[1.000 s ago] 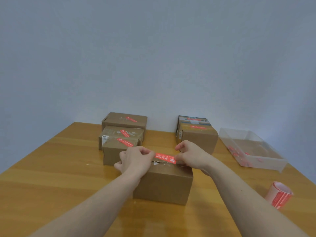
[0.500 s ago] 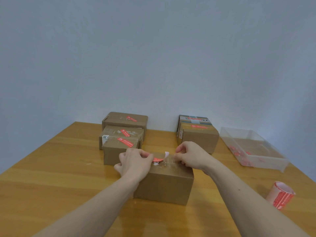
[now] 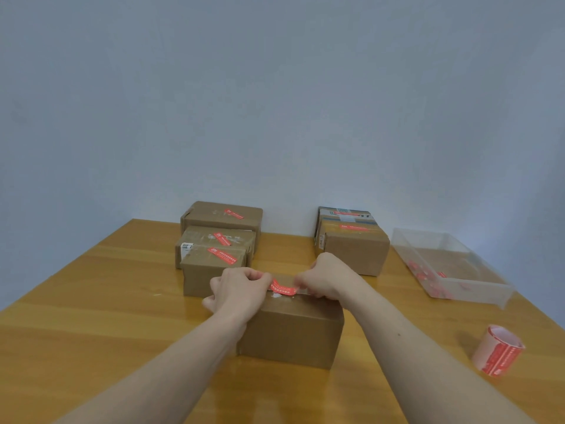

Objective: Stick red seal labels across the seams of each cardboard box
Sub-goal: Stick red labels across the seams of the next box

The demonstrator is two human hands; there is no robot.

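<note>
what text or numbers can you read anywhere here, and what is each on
No text here can be read.
Red seal label held by the left hand and right hand over the near brown cardboard box: white print, blurred.
Red seal labels on the far boxes: white print, too small.
White sticker on a far box: too small.
Red label roll: blurred.
</note>
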